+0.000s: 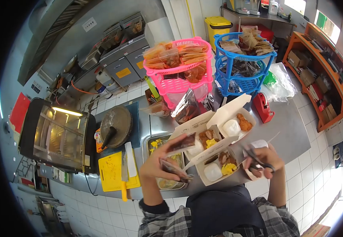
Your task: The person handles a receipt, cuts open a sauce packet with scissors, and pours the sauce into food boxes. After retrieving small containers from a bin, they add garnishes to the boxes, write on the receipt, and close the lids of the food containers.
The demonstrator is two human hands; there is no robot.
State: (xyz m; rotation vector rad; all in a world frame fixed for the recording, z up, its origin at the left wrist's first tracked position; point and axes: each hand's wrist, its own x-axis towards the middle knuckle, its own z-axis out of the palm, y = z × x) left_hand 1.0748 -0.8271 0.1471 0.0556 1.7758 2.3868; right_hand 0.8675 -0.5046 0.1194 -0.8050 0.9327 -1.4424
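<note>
My left hand (152,162) is closed on sauce sachets; one dark brown sachet (181,143) sticks out above and another sachet (173,170) below. My right hand (269,158) grips scissors (254,156) with dark handles, to the right of the food boxes. Between my hands is an open front box (209,182) with white rice (213,172), scrambled egg (229,169) and brown meat. Behind it, another open box (187,125) holds similar food. The rearmost box (230,109) contains rice and fried chicken (243,122). A white item (260,144) by my right hand is partly hidden.
A metal tray (155,138) with egg pieces sits left of the boxes. Further left are a yellow cutting board (111,170), a knife (124,173) and a round block (116,122). Pink (179,85) and blue (242,73) basket racks stand behind, beside a red tape dispenser (263,108).
</note>
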